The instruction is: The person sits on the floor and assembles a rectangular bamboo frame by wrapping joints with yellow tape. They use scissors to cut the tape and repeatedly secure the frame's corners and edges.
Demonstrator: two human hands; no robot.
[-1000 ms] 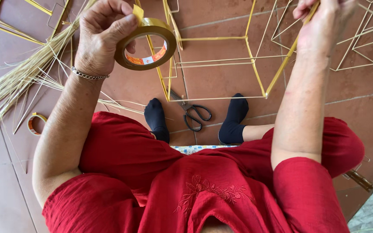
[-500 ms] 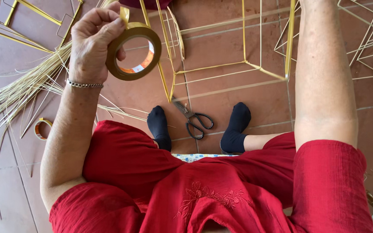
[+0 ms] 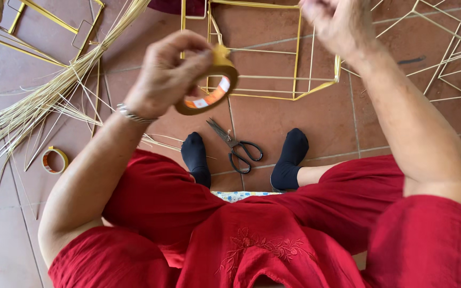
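— Left hand [image 3: 169,74] pinches the yellow tape roll [image 3: 208,88] in a close grip above the scissors [image 3: 238,148]; right hand [image 3: 337,24] is blurred, grip unclear.
— The loose tape end might fold onto itself; the stick frame [image 3: 294,53] could get knocked.

views: one, worn on your head | facing: steeply down over your chest and lap to the tiled floor [image 3: 305,122] | range: close, your raised hands fill the upper frame, your socked feet [image 3: 292,157] sit mid-frame | overlap: none, you have no second view to compare
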